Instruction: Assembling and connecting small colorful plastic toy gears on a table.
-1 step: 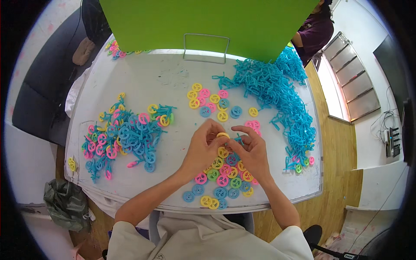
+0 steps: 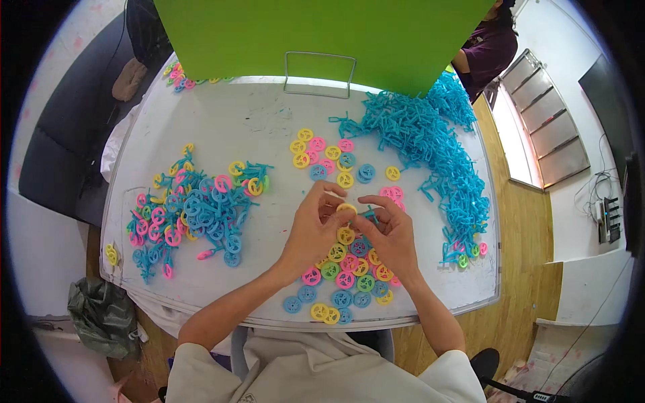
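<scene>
My left hand (image 2: 312, 232) and my right hand (image 2: 390, 236) meet over the middle of the white table (image 2: 235, 121). A yellow plastic wheel (image 2: 347, 209) is pinched in my left fingertips. My right fingers grip a small blue stick piece (image 2: 367, 215) held against that wheel. Right under my hands lies a scatter of loose wheels (image 2: 342, 285) in yellow, pink, blue and green. More loose wheels (image 2: 329, 158) lie just beyond my hands.
A big heap of blue stick pieces (image 2: 430, 141) fills the table's right side. Joined wheel-and-stick parts (image 2: 195, 208) are heaped on the left. A green board (image 2: 322, 33) on a wire stand (image 2: 320, 67) stands at the back, with another person (image 2: 487, 47) behind it.
</scene>
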A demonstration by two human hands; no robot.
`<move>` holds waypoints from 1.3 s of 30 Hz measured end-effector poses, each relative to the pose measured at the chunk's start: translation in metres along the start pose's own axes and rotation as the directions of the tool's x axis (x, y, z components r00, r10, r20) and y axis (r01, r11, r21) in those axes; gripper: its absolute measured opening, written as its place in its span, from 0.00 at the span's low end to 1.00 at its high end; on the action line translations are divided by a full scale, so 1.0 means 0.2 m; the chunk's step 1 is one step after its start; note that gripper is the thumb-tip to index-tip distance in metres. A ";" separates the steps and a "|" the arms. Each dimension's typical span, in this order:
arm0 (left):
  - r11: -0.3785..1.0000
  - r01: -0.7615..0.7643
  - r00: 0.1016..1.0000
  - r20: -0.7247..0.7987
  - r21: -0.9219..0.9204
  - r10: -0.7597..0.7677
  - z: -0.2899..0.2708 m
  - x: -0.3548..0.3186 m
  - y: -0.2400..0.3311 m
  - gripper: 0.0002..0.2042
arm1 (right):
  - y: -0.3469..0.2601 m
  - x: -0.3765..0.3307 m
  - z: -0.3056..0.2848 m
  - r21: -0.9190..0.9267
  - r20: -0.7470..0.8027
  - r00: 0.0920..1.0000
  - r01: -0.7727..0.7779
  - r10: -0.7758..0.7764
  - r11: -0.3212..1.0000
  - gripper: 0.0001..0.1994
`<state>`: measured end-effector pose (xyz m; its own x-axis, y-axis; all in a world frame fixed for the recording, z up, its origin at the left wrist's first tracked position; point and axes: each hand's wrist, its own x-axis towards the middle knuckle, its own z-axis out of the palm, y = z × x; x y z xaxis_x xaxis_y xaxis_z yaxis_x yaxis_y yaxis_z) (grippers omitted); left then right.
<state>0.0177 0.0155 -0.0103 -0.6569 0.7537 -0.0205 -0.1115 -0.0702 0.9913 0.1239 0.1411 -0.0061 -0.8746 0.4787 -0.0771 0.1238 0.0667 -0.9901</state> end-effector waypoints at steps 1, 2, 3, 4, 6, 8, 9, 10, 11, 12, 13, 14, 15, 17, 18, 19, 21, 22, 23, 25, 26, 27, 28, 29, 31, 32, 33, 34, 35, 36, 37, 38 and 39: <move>0.999 -0.010 0.999 -0.043 0.035 0.012 0.00 0.00 0.00 0.04 | 0.01 0.00 0.00 0.000 0.002 1.000 -0.001 0.001 1.000 0.15; 0.997 -0.019 0.996 -0.085 0.070 0.025 -0.01 0.00 0.00 0.05 | 0.01 0.00 0.00 -0.033 -0.006 0.997 0.075 -0.075 0.997 0.14; 0.997 -0.018 0.996 -0.086 0.070 0.024 -0.01 0.01 0.00 0.05 | 0.02 0.00 0.00 -0.066 -0.011 0.988 0.150 -0.151 0.986 0.13; 0.999 -0.015 0.998 -0.061 0.052 0.018 -0.01 0.01 -0.02 0.06 | 0.00 0.00 0.00 -0.065 -0.007 0.988 0.151 -0.152 0.986 0.13; 0.999 -0.011 0.999 -0.040 0.035 0.013 -0.02 0.00 -0.02 0.08 | -0.04 -0.01 -0.01 -0.228 -0.049 0.987 0.140 -0.155 0.964 0.10; 0.996 -0.023 0.998 -0.052 -0.091 0.018 0.00 0.00 -0.02 0.09 | -0.04 -0.02 -0.02 -0.248 -0.050 0.989 0.125 -0.141 0.961 0.09; 0.996 -0.023 0.998 -0.053 -0.091 0.019 0.00 0.00 -0.02 0.09 | -0.03 -0.02 -0.02 -0.267 -0.050 0.991 0.110 -0.128 0.957 0.09; 0.999 -0.007 0.998 -0.059 -0.052 0.004 0.00 0.00 0.00 0.10 | -0.03 -0.02 -0.02 -0.268 -0.052 0.991 0.109 -0.127 0.957 0.09; 1.000 0.009 0.998 -0.066 -0.013 -0.010 0.01 -0.01 0.01 0.10 | -0.01 -0.01 -0.02 -0.244 -0.070 0.990 0.104 -0.125 0.964 0.09; 1.000 0.010 0.998 -0.064 -0.013 -0.011 0.01 -0.01 0.02 0.10 | -0.01 -0.01 -0.02 -0.219 -0.088 0.989 0.101 -0.123 0.970 0.10; 1.000 -0.008 0.998 -0.068 -0.015 0.007 0.01 -0.01 0.02 0.10 | -0.01 -0.01 -0.02 -0.219 -0.088 0.989 0.101 -0.122 0.971 0.10; 1.000 -0.026 0.997 -0.072 -0.016 0.025 0.02 -0.02 0.02 0.10 | -0.01 -0.01 -0.02 -0.200 -0.092 0.991 0.073 -0.093 0.977 0.10; 1.000 -0.026 0.997 -0.072 -0.016 0.025 0.02 -0.02 0.02 0.10 | -0.02 -0.01 -0.02 -0.180 -0.097 0.993 0.044 -0.063 0.983 0.10; 0.991 -0.099 0.988 -0.113 0.085 0.108 0.03 -0.03 0.01 0.09 | -0.03 -0.02 -0.01 -0.222 -0.109 0.992 0.044 -0.069 0.974 0.10; 0.992 -0.099 0.988 -0.114 0.084 0.108 0.03 -0.04 0.00 0.09 | -0.04 -0.02 -0.01 -0.263 -0.121 0.990 0.042 -0.076 0.964 0.11; 0.982 -0.135 0.981 -0.119 0.129 0.150 0.02 -0.04 -0.01 0.09 | -0.04 -0.02 -0.01 -0.264 -0.119 0.990 0.043 -0.077 0.964 0.11; 0.970 -0.169 0.973 -0.124 0.173 0.192 0.02 -0.04 -0.02 0.09 | -0.06 -0.02 -0.01 -0.263 -0.108 0.994 -0.030 0.001 0.964 0.09; 0.947 -0.182 0.971 -0.102 0.264 0.215 0.01 -0.04 -0.02 0.08 | -0.08 -0.03 -0.01 -0.263 -0.106 0.994 -0.030 0.002 0.964 0.09; 0.916 -0.193 0.969 -0.078 0.352 0.235 0.01 -0.04 -0.02 0.08 | -0.10 -0.03 -0.02 -0.322 -0.079 0.995 -0.079 0.057 0.944 0.09; 0.921 -0.168 0.975 -0.078 0.351 0.208 0.00 -0.03 -0.02 0.08 | -0.10 -0.03 -0.02 -0.380 -0.055 0.992 -0.126 0.114 0.916 0.09; 0.925 -0.145 0.980 -0.077 0.350 0.182 0.01 -0.03 -0.02 0.08 | -0.08 -0.03 -0.02 -0.364 -0.068 0.990 -0.136 0.120 0.921 0.09; 0.926 -0.144 0.981 -0.076 0.349 0.181 0.01 -0.04 0.00 0.08 | -0.07 -0.03 -0.03 -0.347 -0.082 0.989 -0.146 0.126 0.926 0.08; 0.941 -0.089 0.989 -0.080 0.325 0.121 0.02 -0.04 0.03 0.08 | -0.06 -0.03 -0.02 -0.346 -0.081 0.989 -0.146 0.125 0.927 0.08; 0.953 -0.034 0.995 -0.082 0.301 0.061 0.02 -0.05 0.05 0.08 | -0.05 -0.03 -0.02 -0.355 -0.096 0.995 -0.064 0.032 0.933 0.08; 0.987 -0.036 0.996 -0.069 0.155 0.047 0.02 -0.02 0.00 0.08 | -0.04 -0.03 -0.02 -0.363 -0.109 0.992 0.018 -0.061 0.932 0.08; 0.999 -0.035 0.998 -0.054 0.004 0.035 0.01 -0.01 -0.02 0.08 | -0.03 -0.02 -0.02 -0.360 -0.068 0.991 0.082 -0.114 0.929 0.09; 0.999 -0.034 0.998 -0.055 0.005 0.035 0.00 0.00 -0.03 0.08 | -0.02 -0.02 -0.03 -0.354 -0.028 0.986 0.145 -0.166 0.924 0.10; 0.998 0.056 0.998 -0.004 -0.026 -0.056 -0.02 0.01 -0.03 0.08 | -0.03 -0.01 -0.04 -0.354 -0.030 0.986 0.146 -0.167 0.924 0.10; 0.988 0.147 0.988 0.050 -0.052 -0.145 -0.04 0.02 -0.02 0.09 | -0.03 -0.01 -0.05 -0.316 0.027 0.993 0.116 -0.113 0.942 0.10; 0.988 0.147 0.988 0.052 -0.051 -0.144 -0.06 0.03 -0.01 0.09 | -0.04 -0.01 -0.06 -0.279 0.087 0.994 0.082 -0.060 0.957 0.10; 0.979 0.173 0.985 0.028 -0.106 -0.171 -0.08 0.03 -0.01 0.09 | -0.05 -0.02 -0.07 -0.277 0.088 0.994 0.083 -0.061 0.957 0.10; 0.967 0.197 0.980 0.006 -0.161 -0.199 -0.08 0.03 0.00 0.09 | -0.07 -0.02 -0.07 -0.040 0.181 0.983 -0.011 0.019 0.999 0.10; 0.967 0.198 0.980 0.004 -0.160 -0.199 -0.08 0.02 0.00 0.09 | -0.08 -0.02 -0.07 0.189 0.288 0.955 -0.130 0.072 0.973 0.11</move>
<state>0.0025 0.0085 -0.0119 -0.6182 0.7554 -0.2173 -0.3566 -0.0232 0.9340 0.1328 0.1498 0.0111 -0.9614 0.2094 -0.1784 0.1457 -0.1626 -0.9759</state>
